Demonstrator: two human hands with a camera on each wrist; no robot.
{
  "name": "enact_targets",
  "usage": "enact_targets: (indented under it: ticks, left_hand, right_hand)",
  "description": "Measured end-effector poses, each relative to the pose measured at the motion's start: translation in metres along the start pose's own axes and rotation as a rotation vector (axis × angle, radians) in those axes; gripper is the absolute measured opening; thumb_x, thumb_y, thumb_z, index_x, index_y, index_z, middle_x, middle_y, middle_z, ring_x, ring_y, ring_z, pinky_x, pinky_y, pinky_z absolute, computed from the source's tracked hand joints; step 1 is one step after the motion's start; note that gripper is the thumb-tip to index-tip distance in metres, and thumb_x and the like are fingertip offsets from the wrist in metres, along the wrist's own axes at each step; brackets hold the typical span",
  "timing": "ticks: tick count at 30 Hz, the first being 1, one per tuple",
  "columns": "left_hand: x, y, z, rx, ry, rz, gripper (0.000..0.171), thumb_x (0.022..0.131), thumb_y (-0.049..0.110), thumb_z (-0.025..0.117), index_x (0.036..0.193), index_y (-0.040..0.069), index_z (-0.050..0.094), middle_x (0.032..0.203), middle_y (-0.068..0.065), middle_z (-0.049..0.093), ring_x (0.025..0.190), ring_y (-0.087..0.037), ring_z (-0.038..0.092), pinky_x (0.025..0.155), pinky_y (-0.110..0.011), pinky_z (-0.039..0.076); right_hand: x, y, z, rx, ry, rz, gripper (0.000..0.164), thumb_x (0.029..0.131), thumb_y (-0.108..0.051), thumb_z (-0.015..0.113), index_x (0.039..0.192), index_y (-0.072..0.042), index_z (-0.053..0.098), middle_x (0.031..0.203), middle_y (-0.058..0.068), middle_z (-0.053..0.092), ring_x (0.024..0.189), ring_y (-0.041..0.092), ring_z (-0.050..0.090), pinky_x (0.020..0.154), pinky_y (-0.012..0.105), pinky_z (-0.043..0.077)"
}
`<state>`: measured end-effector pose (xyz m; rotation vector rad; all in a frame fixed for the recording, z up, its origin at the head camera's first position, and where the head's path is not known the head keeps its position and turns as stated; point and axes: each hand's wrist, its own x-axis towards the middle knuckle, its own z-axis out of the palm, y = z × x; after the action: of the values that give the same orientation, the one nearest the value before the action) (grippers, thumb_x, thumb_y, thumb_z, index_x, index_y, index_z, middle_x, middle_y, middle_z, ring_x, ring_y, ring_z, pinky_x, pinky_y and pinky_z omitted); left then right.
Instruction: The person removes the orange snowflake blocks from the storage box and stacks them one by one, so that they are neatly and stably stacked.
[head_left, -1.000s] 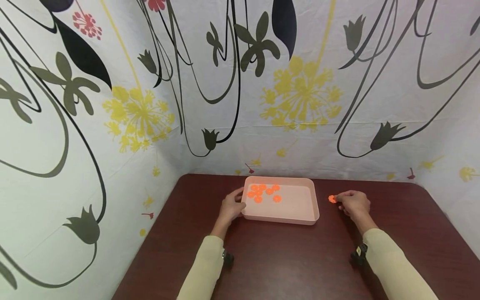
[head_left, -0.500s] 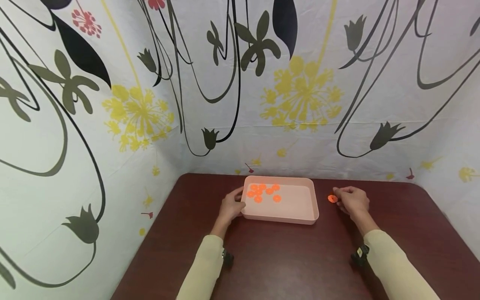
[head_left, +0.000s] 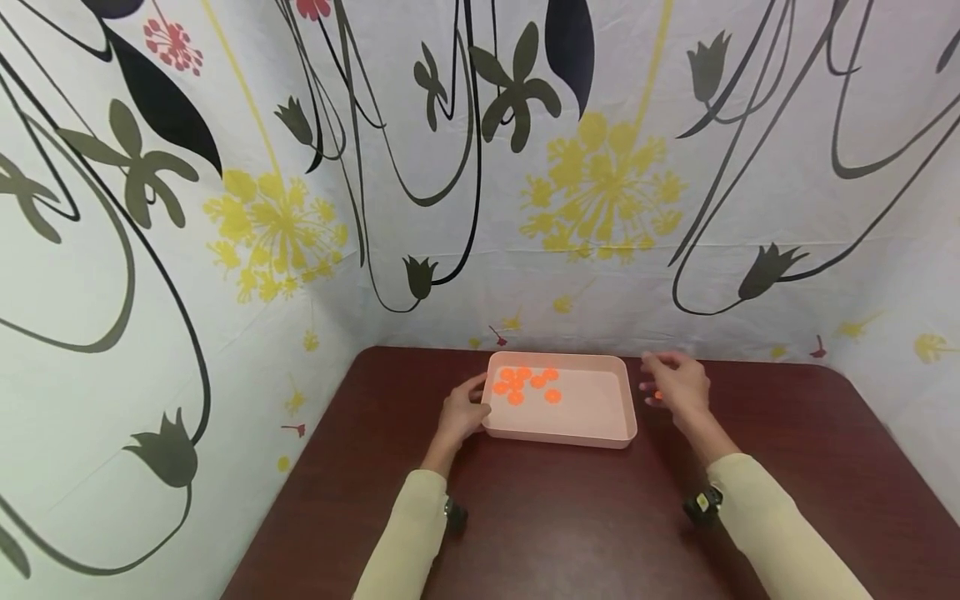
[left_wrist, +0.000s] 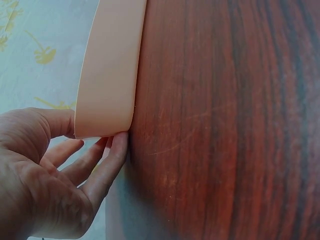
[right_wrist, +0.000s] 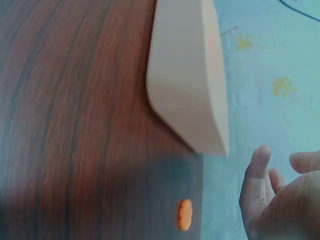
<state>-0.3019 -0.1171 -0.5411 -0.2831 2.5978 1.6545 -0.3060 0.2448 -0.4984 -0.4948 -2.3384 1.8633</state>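
The tray [head_left: 594,410] lies on the table [head_left: 555,517], long axis running left to right, orange pieces [head_left: 516,384] inside; the left hand [head_left: 462,410] grips its left end. The right hand [head_left: 684,387], fingers loose, holds nothing and mostly hides a loose piece [right_wrist: 185,215] in the head view. Both wrist views cut off the tray.

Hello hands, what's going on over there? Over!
Left hand gripping pink tray. Right hand open, apparently empty. One orange piece on table, outside tray. Nothing seen in the way.

Smooth matt tray [head_left: 596,408], wood-grained table [head_left: 570,517].
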Motion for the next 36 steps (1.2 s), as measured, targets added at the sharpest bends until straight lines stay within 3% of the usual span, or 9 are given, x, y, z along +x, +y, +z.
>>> enact_targets:
  ticks: [5,12,18,24,32,36]
  left_hand:
    - [0.000,0.000,0.000,0.001,0.003,-0.010,0.070,0.086,0.001,0.064,0.151,0.027,0.060,0.136,-0.014,0.071,0.096,-0.024,0.073,0.064,-0.035,0.063]
    - [0.002,-0.001,0.001,-0.001,0.000,-0.010,0.070,0.086,0.001,0.065,0.151,0.028,0.061,0.135,-0.014,0.071,0.094,-0.024,0.073,0.063,-0.034,0.062]
    - [0.000,0.000,0.000,0.002,0.006,-0.010,0.070,0.086,0.001,0.064,0.150,0.027,0.061,0.134,-0.015,0.071,0.095,-0.024,0.073,0.064,-0.035,0.063]
    - [0.001,0.000,-0.001,0.002,0.004,-0.014,0.069,0.087,0.001,0.065,0.151,0.027,0.061,0.135,-0.015,0.071,0.098,-0.025,0.073,0.066,-0.036,0.063]
    - [0.000,0.000,0.000,0.020,0.019,-0.025,0.068,0.087,0.003,0.066,0.150,0.028,0.061,0.135,-0.014,0.071,0.099,-0.025,0.073,0.065,-0.034,0.063]
    - [0.000,0.001,0.001,0.035,0.018,-0.030,0.069,0.087,0.003,0.066,0.151,0.029,0.061,0.134,-0.013,0.072,0.097,-0.023,0.072,0.062,-0.031,0.060]
  right_hand:
    - [-0.002,-0.004,0.007,0.041,-0.067,-0.002,0.049,0.102,-0.043,0.066,0.135,-0.007,0.062,0.116,0.009,0.078,0.077,0.011,0.079,0.069,0.038,0.065]
    - [-0.004,-0.004,0.019,0.049,-0.159,-0.016,0.054,0.103,-0.042,0.064,0.140,-0.004,0.059,0.091,-0.018,0.073,0.086,0.015,0.081,0.081,0.049,0.063]
    - [-0.006,-0.005,0.033,0.090,-0.258,-0.024,0.052,0.104,-0.036,0.063,0.144,-0.003,0.056,0.113,-0.002,0.076,0.092,0.019,0.082,0.081,0.048,0.064]
    - [-0.007,0.000,0.047,0.121,-0.406,-0.042,0.050,0.106,-0.023,0.063,0.151,-0.004,0.052,0.114,-0.001,0.072,0.104,0.029,0.080,0.080,0.051,0.064]
    - [-0.007,0.012,0.066,0.121,-0.393,0.028,0.057,0.103,-0.034,0.068,0.152,-0.009,0.051,0.137,0.025,0.065,0.103,0.032,0.080,0.078,0.052,0.064]
    - [-0.005,0.020,0.075,0.134,-0.406,0.024,0.054,0.103,-0.027,0.069,0.149,-0.006,0.052,0.131,0.028,0.068,0.094,0.031,0.080,0.071,0.052,0.064]
